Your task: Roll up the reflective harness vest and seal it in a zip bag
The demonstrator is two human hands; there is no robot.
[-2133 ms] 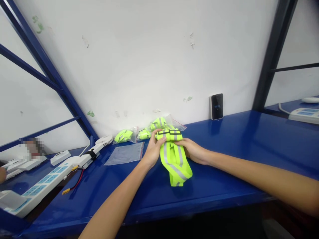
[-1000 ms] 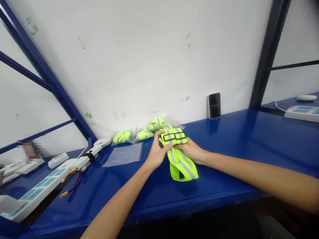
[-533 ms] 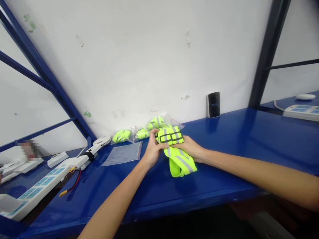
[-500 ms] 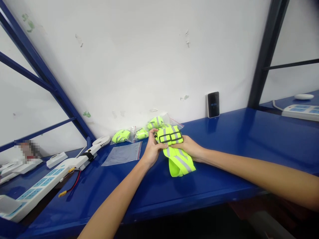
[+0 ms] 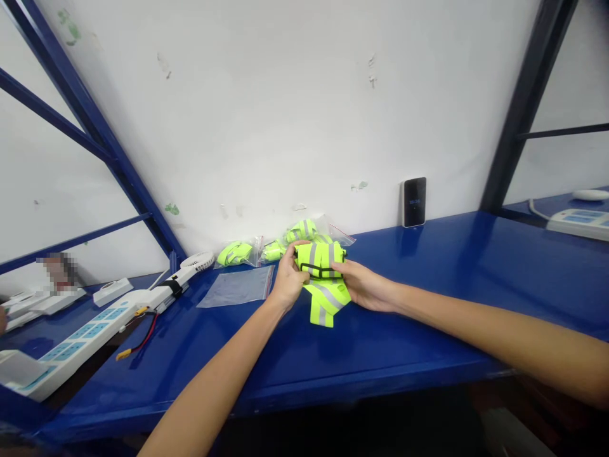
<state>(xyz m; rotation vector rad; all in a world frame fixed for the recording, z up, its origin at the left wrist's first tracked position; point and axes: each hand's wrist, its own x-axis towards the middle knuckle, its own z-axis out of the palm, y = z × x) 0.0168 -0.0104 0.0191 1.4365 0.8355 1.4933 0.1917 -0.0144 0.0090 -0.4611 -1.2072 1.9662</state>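
A neon-yellow reflective strap point(image 5: 322, 256) with grey stripes and black buckles is bundled between both my hands over the blue table. My left hand point(image 5: 289, 279) grips its left end, thumb in front and fingers behind. On the right end, my right hand point(image 5: 365, 284) is closed, its thumb pressed on the front near the black buckle. A loose tail of the strap hangs below the bundle toward the tabletop. Left of my left hand lies a flat clear zip bag point(image 5: 236, 287). Behind the bundle, more yellow straps sit in clear bags point(image 5: 301, 231) against the wall.
A long white power strip point(image 5: 85, 336) runs along the left, with a red-and-black cable point(image 5: 146, 335) beside it. A small white fan point(image 5: 198, 260) lies by the blue frame post. A black-screened device point(image 5: 413, 202) leans on the wall at the right rear.
The strap bundle has rolled over in my hands, so the buckles now face lower. Its hanging tail has become shorter and shifted left. The view has turned slightly.
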